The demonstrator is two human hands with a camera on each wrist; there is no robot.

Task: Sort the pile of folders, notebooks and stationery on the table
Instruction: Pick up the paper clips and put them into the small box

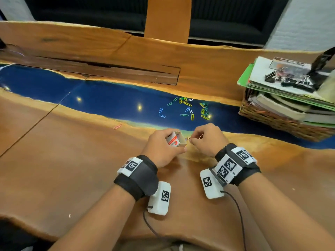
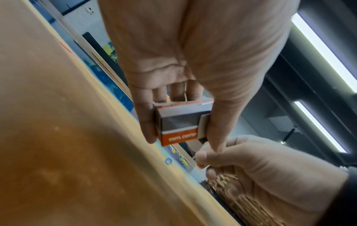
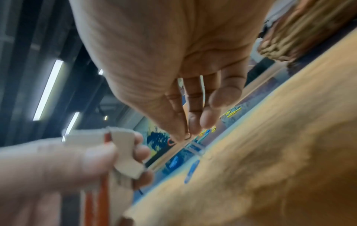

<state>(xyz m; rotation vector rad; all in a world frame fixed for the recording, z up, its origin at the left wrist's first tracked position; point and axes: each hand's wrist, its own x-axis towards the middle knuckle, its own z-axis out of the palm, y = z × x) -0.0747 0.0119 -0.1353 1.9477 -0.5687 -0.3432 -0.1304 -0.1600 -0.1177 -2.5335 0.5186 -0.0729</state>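
My left hand (image 1: 164, 147) grips a small orange-and-white paper clip box (image 1: 175, 139) just above the wooden table, its flap open toward the right. The same box (image 2: 178, 126) shows its orange band between thumb and fingers. My right hand (image 1: 206, 139) pinches a paper clip (image 1: 187, 138) between thumb and forefinger, right at the box's open end; that clip (image 3: 187, 135) pokes out below the fingertips. Several coloured paper clips (image 1: 188, 108) lie scattered on the blue resin strip beyond my hands. A single pink clip (image 1: 117, 126) lies further left.
A wicker basket (image 1: 272, 118) at the right holds stacked notebooks and green folders (image 1: 282, 87), with black binder clips (image 1: 290, 78) on top. A dark wooden slab (image 1: 90, 69) lies along the far side. Bare wood spreads to the left of my hands.
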